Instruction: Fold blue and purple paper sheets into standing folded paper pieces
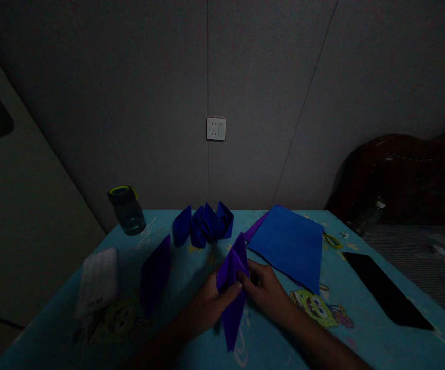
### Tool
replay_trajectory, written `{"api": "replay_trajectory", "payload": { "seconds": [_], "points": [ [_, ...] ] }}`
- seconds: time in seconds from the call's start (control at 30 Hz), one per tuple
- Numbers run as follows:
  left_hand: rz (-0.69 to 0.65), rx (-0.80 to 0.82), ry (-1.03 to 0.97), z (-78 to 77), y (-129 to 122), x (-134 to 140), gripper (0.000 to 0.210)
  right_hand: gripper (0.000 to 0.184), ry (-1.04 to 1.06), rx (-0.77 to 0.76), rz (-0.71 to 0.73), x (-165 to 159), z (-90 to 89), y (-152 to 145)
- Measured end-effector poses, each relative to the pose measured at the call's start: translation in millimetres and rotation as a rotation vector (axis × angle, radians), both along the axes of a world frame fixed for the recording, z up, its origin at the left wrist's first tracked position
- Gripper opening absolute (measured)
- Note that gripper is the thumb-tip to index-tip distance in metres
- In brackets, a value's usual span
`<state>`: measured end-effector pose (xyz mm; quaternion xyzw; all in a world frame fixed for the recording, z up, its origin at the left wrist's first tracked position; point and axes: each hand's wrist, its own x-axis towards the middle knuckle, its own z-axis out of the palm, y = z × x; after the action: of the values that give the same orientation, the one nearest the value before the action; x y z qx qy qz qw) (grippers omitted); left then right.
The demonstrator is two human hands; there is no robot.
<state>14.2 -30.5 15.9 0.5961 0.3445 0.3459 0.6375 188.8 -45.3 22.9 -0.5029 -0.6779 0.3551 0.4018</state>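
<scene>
Between my two hands a folded purple paper piece (232, 313) is held upright over the near middle of the table, its pointed ends up and down. My left hand (209, 300) grips its left side, thumb across the front. From the right, my right hand (264, 285) pinches it, with the thumb pressed on the front fold and the other fingers partly hidden behind. Left of my hands lies another folded purple paper piece (155, 275). Beyond them stand several folded dark blue paper pieces (207, 226). Blue paper sheets (288, 246) lie to the right, with purple paper underneath.
A water bottle (127, 210) stands at the back left, and a white power bank (97, 282) with a cable lies in front of it. Yellow-handled scissors (332, 240) and a black flat phone-like slab (386, 289) are on the right. The patterned tablecloth (272, 344) reaches the wall.
</scene>
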Motion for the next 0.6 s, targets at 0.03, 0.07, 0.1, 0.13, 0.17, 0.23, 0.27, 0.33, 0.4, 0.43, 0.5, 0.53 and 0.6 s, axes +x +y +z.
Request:
{"api": "replay_trajectory", "payload": {
  "seconds": [0.03, 0.07, 0.1, 0.13, 0.17, 0.23, 0.27, 0.33, 0.4, 0.43, 0.5, 0.53, 0.6],
  "points": [
    [-0.004, -0.01, -0.004, -0.3, -0.1, 0.3, 0.052, 0.038, 0.006, 0.004, -0.007, -0.3, 0.0, -0.2],
    [-0.003, -0.023, -0.009, -0.5, -0.2, 0.4, 0.053, 0.038, 0.007, 0.007, -0.015, -0.4, 0.1, -0.5],
    [-0.001, -0.036, -0.014, -0.6, -0.3, 0.5, 0.055, 0.039, 0.006, 0.009, -0.024, -0.4, 0.3, -0.9],
    [0.002, -0.048, -0.018, -0.7, -0.4, 0.5, 0.057, 0.038, 0.002, 0.011, -0.031, -0.4, 0.6, -1.3],
    [0.01, -0.056, -0.021, -0.9, -0.4, 0.4, 0.059, 0.038, 0.0, 0.014, -0.037, -0.4, 0.9, -1.6],
    [0.032, -0.06, -0.02, -1.4, -0.6, -0.1, 0.06, 0.037, 0.008, 0.011, -0.041, -0.5, 1.7, -2.3],
    [0.038, -0.061, -0.015, -1.4, -0.9, -0.3, 0.06, 0.036, 0.014, 0.008, -0.043, -0.6, 2.1, -2.5],
    [0.02, -0.053, -0.009, -0.6, -2.4, -0.3, 0.058, 0.036, 0.023, 0.002, -0.063, -0.6, 2.5, -2.4],
    [-0.043, -0.033, -0.014, 1.2, -4.6, 0.4, 0.06, 0.038, 0.048, 0.017, -0.098, -0.2, 1.9, -1.9],
    [-0.076, -0.02, -0.025, 2.1, -5.8, 0.9, 0.061, 0.039, 0.06, 0.03, -0.113, 0.3, 1.1, -1.5],
    [-0.115, 0.003, -0.051, 3.2, -7.7, 2.1, 0.064, 0.041, 0.066, 0.064, -0.133, 1.4, -1.5, -0.8],
    [-0.123, 0.004, -0.067, 3.1, -8.3, 2.7, 0.064, 0.042, 0.054, 0.076, -0.141, 1.8, -3.1, -0.5],
    [-0.124, -0.017, -0.095, 2.0, -8.7, 3.6, 0.063, 0.043, 0.016, 0.087, -0.157, 2.4, -5.9, -0.3]
  ]
}}
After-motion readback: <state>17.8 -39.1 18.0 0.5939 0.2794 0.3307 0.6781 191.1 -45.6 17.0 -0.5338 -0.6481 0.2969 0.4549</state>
